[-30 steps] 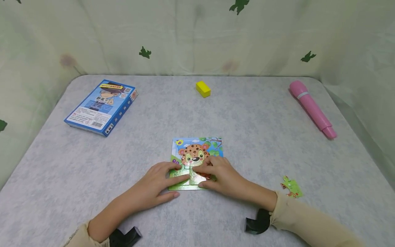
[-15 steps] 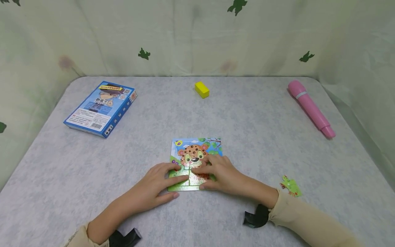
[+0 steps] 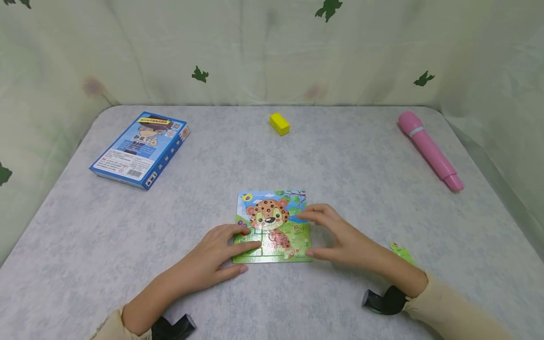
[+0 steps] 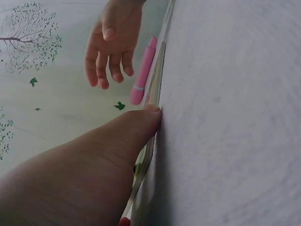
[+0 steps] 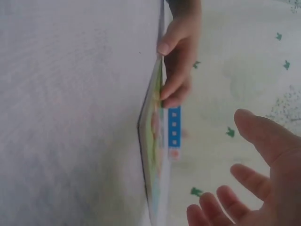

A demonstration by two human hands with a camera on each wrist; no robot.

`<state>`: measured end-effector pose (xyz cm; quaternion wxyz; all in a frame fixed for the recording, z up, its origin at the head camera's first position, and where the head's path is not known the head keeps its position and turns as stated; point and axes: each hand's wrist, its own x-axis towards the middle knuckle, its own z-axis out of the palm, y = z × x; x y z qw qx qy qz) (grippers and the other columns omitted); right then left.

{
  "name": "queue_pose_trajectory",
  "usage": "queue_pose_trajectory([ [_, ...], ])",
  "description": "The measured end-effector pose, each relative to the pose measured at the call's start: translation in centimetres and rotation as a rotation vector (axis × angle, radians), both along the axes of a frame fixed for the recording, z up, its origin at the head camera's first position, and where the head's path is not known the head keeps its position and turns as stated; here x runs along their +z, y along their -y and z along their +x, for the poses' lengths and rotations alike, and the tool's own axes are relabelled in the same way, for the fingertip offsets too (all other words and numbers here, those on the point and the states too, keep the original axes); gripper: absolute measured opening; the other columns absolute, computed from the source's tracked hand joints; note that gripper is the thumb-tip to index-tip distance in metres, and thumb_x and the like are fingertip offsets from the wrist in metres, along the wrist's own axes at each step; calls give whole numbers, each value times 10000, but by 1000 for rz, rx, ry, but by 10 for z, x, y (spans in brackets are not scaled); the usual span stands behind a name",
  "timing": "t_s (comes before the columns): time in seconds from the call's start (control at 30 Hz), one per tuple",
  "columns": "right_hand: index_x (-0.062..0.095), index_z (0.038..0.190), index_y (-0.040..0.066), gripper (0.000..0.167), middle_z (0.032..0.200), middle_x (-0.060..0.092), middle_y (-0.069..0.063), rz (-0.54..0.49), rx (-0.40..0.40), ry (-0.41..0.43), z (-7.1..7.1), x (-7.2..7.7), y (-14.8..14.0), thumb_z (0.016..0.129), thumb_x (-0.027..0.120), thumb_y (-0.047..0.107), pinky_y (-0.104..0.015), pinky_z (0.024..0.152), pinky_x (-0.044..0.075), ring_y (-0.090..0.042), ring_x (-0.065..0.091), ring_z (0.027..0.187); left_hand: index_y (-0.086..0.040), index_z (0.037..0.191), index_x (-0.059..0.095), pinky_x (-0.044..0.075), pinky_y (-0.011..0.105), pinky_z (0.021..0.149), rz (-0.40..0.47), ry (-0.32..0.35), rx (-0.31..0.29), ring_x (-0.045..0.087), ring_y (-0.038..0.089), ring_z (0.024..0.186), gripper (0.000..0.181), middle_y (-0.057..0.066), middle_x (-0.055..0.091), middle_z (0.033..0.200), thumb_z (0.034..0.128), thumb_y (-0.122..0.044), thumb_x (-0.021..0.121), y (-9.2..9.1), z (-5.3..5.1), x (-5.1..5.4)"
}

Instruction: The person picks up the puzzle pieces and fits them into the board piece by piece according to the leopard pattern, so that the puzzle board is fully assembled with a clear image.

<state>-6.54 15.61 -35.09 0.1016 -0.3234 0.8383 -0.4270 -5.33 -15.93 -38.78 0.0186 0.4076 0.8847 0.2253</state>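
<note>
A jigsaw puzzle (image 3: 280, 243) with a cartoon leopard lies flat near the middle of the table. My left hand (image 3: 218, 252) rests its fingers on the puzzle's lower left part, and its thumb lies at the near left edge. Off the puzzle's right edge, my right hand (image 3: 346, 238) is raised with fingers and thumb spread apart, holding nothing. That hand is seen lifted clear of the table in the left wrist view. A loose green puzzle piece (image 3: 402, 252) lies to the right, partly hidden behind the right forearm.
A blue box (image 3: 140, 151) lies at the back left of the grey table (image 3: 352, 156). At the back middle is a yellow block (image 3: 279, 124). A pink microphone-shaped object (image 3: 431, 151) lies at the far right. Pale curtains (image 3: 255, 47) hang behind the table.
My right hand has come off the puzzle, spread its fingers and moved right. The leopard's body on the puzzle is now uncovered, while the forearm covers more of the loose piece. My left hand has stayed put.
</note>
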Motion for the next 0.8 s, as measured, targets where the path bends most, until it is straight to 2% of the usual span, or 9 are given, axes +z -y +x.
queue_pose_trajectory([
  [0.1, 425, 1312, 139, 633, 1296, 351, 13, -41, -37, -89, 8, 9, -19, 759, 732, 174, -342, 918, 371, -151, 373, 1148, -314, 1302, 482, 255, 465, 962, -1, 8, 4, 305, 223, 1225, 462, 29, 373, 1332, 857, -397, 579, 0, 0, 0],
  [0.23, 405, 1329, 113, 723, 1300, 367, -11, -18, -124, -191, 20, 19, -46, 705, 770, 107, -264, 890, 355, -134, 382, 1119, -322, 1301, 480, 249, 462, 965, -4, 20, 10, 296, 215, 1231, 464, 18, 368, 1336, 855, -400, 580, 0, 0, 1],
  [0.3, 398, 1336, 106, 756, 1309, 362, -14, 4, -182, -200, 28, 21, -58, 684, 779, 73, -333, 856, 380, -113, 380, 1108, -321, 1299, 483, 252, 463, 962, -3, 17, 8, 299, 215, 1229, 463, 18, 370, 1334, 853, -398, 584, -1, 0, 1],
  [0.4, 400, 1335, 85, 793, 1308, 366, -19, 10, -270, -203, 39, 21, -76, 647, 787, 9, -530, 762, 396, -87, 371, 1099, -325, 1299, 483, 252, 461, 963, -3, 19, 8, 298, 212, 1228, 463, 14, 370, 1334, 853, -398, 584, 0, 0, 1],
  [0.43, 398, 1336, 79, 808, 1307, 369, -22, 17, -295, -212, 42, 20, -81, 635, 789, -9, -526, 754, 399, -83, 372, 1101, -326, 1299, 481, 251, 461, 963, -4, 20, 8, 298, 212, 1228, 463, 13, 370, 1334, 854, -398, 583, 0, 0, 1],
  [0.47, 398, 1336, 72, 820, 1304, 374, -34, 10, -314, -217, 45, 19, -86, 622, 787, -35, -513, 769, 402, -81, 371, 1101, -329, 1300, 479, 250, 461, 964, -6, 23, 8, 298, 212, 1229, 462, 12, 368, 1334, 855, -399, 581, 0, 0, 1],
  [0.53, 396, 1332, 42, 833, 1293, 385, -61, 1, -344, -233, 50, 14, -96, 603, 781, -75, -410, 851, 396, -78, 374, 1105, -336, 1303, 474, 246, 458, 968, -11, 31, 9, 293, 208, 1232, 461, 9, 364, 1337, 858, -405, 574, 0, 0, 2],
  [0.63, 392, 1326, 17, 832, 1274, 401, -93, 8, -384, -235, 57, 6, -108, 596, 773, -98, -134, 856, 310, -72, 386, 1100, -335, 1304, 473, 242, 461, 971, -16, 37, 8, 291, 209, 1235, 457, 11, 363, 1338, 863, -407, 566, 0, 0, 2],
  [0.8, 389, 1328, 44, 786, 1265, 403, -43, 47, -452, -139, 66, -8, -122, 645, 769, -45, -93, 853, 284, -51, 392, 1077, -336, 1301, 477, 240, 465, 973, -24, 43, 12, 286, 210, 1240, 453, 10, 364, 1340, 863, -408, 565, 0, 0, 2],
])
